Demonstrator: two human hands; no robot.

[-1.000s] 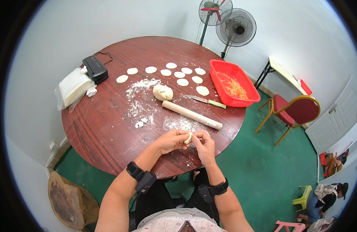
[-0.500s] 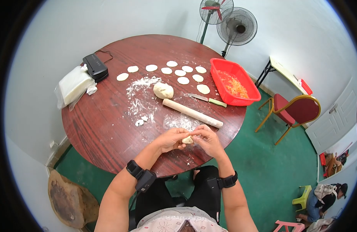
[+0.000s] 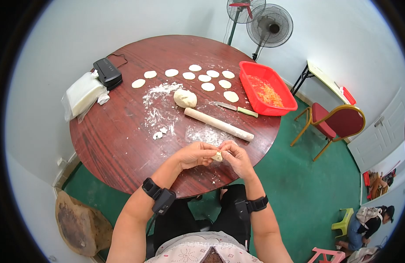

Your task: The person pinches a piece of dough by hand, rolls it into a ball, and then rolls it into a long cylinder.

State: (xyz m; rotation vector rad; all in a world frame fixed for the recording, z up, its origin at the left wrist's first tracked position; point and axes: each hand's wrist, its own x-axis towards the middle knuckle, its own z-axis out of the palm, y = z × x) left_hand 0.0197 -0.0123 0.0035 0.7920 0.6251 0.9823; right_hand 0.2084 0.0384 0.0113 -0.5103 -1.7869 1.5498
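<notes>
A small pale dumpling (image 3: 217,156) is pinched between my two hands above the near edge of the table. My left hand (image 3: 198,154) grips it from the left, fingers curled. From the right, the thumb and fingertips of my right hand (image 3: 235,158) press on its edge. Fingers cover much of the dough. Just beyond my hands is a floury patch, then a wooden rolling pin (image 3: 219,124) lying aslant. Behind the pin sit a ball of dough (image 3: 185,98) and a knife (image 3: 237,109) with a green handle. Several round dough wrappers (image 3: 205,78) lie farther back.
A red plastic tub (image 3: 286,109) of shredded orange filling stands at the table's right. A black appliance (image 3: 107,73) and a bag of white sheets (image 3: 83,95) are on the left. Two fans, a chair (image 3: 338,122) and a crouching person (image 3: 364,225) are beyond the table.
The dumpling has shifted slightly right and turned between my fingers. My right hand's fingers have moved along its edge. The view has tilted a little.
</notes>
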